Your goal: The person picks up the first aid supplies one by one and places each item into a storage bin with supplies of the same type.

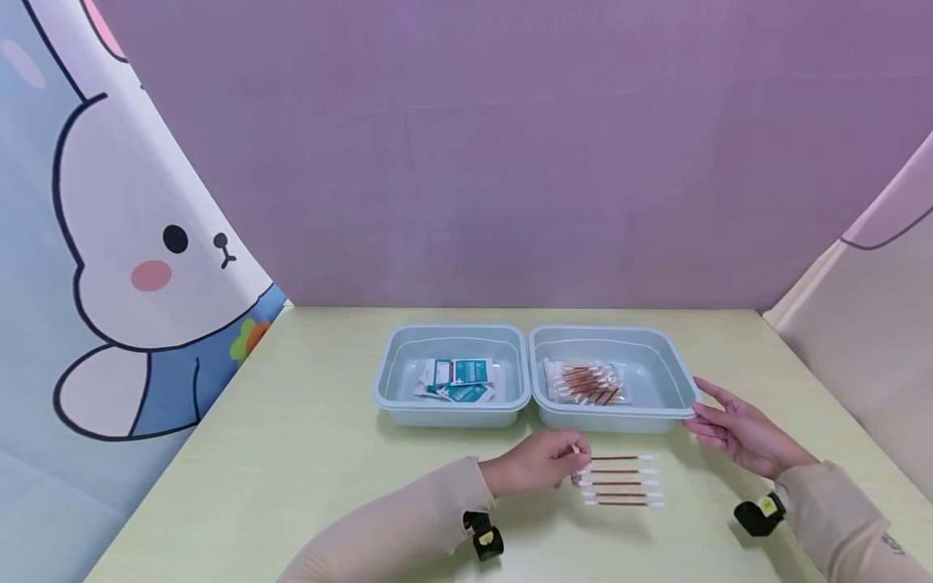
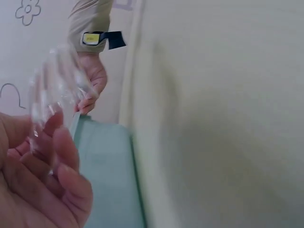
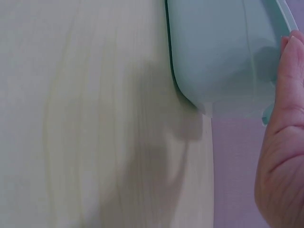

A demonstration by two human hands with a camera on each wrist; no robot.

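My left hand (image 1: 541, 463) pinches one end of a clear plastic packet of cotton swabs (image 1: 623, 482) with brown sticks and white tips, held in front of the right tray. In the left wrist view the packet (image 2: 59, 83) is blurred and shiny above the fingers. At the front right corner of the right light-blue plastic tray (image 1: 659, 380), my right hand (image 1: 747, 437) touches the rim with fingers fairly straight. Inside that tray lies another pile of packed brown-stick swabs (image 1: 585, 383). The right wrist view shows fingertips (image 3: 292, 45) against the tray's rim.
A second light-blue tray (image 1: 452, 417) stands close beside the first, on its left, with several white-and-teal sachets (image 1: 459, 380) in it. Both rest on a pale yellow table (image 1: 313, 405). A purple backdrop (image 1: 466, 162) rises behind, and a rabbit-print cloth (image 1: 146, 308) hangs at the left.
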